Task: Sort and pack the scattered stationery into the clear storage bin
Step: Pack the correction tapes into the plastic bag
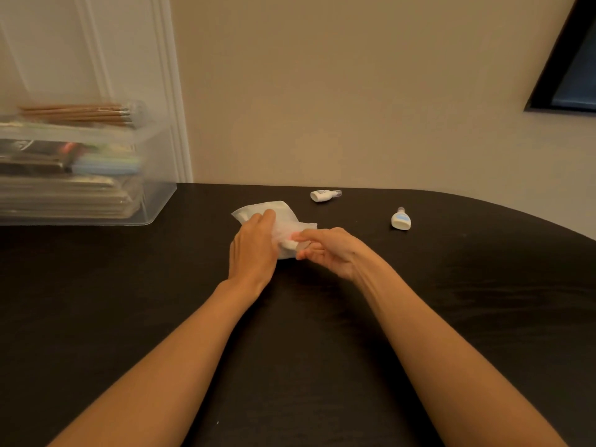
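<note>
Hands meet mid-table on a white tissue (258,209). Left hand (254,243) lies over it, fingers bent; whether it grips is unclear. Right hand (325,250) pinches its near edge. It looks soft, light and easily crumpled, so best lifted by a fold. Two hard little bottles (324,195) (401,220) lie just beyond; bin (154,195) stands far left

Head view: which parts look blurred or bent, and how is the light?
Head view: warm, dim light; the clear storage bin at the left is blurred; the far edge of the black table curves from the wide lens.
</note>
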### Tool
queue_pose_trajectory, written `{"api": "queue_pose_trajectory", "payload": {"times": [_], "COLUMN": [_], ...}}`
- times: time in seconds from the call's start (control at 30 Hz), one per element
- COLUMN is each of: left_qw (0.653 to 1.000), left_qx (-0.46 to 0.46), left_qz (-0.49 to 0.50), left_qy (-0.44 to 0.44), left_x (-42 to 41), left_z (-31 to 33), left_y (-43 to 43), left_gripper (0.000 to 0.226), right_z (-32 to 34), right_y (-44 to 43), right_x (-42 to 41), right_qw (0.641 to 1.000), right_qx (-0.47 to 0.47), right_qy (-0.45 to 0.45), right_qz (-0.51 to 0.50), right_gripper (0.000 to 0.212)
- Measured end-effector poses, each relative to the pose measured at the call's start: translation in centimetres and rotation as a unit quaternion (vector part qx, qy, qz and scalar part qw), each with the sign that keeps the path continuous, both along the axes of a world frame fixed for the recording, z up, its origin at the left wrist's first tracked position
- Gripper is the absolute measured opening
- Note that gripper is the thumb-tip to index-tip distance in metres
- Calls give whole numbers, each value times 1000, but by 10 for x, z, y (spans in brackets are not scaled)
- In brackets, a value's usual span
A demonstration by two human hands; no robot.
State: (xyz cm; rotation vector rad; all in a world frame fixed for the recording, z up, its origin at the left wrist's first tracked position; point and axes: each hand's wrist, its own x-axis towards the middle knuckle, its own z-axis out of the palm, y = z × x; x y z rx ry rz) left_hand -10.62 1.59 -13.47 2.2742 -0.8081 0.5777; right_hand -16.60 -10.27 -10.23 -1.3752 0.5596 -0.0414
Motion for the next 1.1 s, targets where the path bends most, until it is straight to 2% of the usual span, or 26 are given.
{"api": "queue_pose_trajectory", "payload": {"times": [0.23, 0.4, 0.57, 0.7, 0.8, 0.87, 0.93, 1.03, 1.1], "left_qw": [999, 998, 997, 996, 995, 995, 994, 994, 993], "left_qx": [-27, -35, -20, -1, -1, 8, 21, 49, 33], "left_qz": [-35, -61, -79, -66, -61, -43, -32, -7, 7], "left_qy": [14, 1, 16, 54, 84, 93, 100, 101, 112], "left_x": [0, -4, -2, -2, -1, 1, 3, 4, 4], "left_z": [-1, -1, -3, -5, -4, -5, -5, -3, -3], "left_y": [1, 4, 4, 2, 1, 1, 0, -6, -10], "left_gripper": [18, 13, 13, 12, 14, 15, 16, 17, 19], "right_z": [1, -1, -8, -12, -10, -9, -10, -20, -27], "right_y": [1, 10, 14, 19, 19, 14, 6, -7, -11], "right_x": [-3, 6, 25, 30, 30, 29, 24, 19, 19], "right_qw": [998, 993, 984, 968, 974, 974, 960, 929, 907], "right_qx": [60, 59, 32, 26, -42, -133, -226, -334, -391], "right_qy": [-9, -38, 2, -6, 18, 60, 76, 3, -75], "right_qz": [-20, -96, -176, -251, -223, -173, -148, -159, -138], "right_gripper": [42, 46, 59, 47, 34, 23, 17, 22, 38]}}
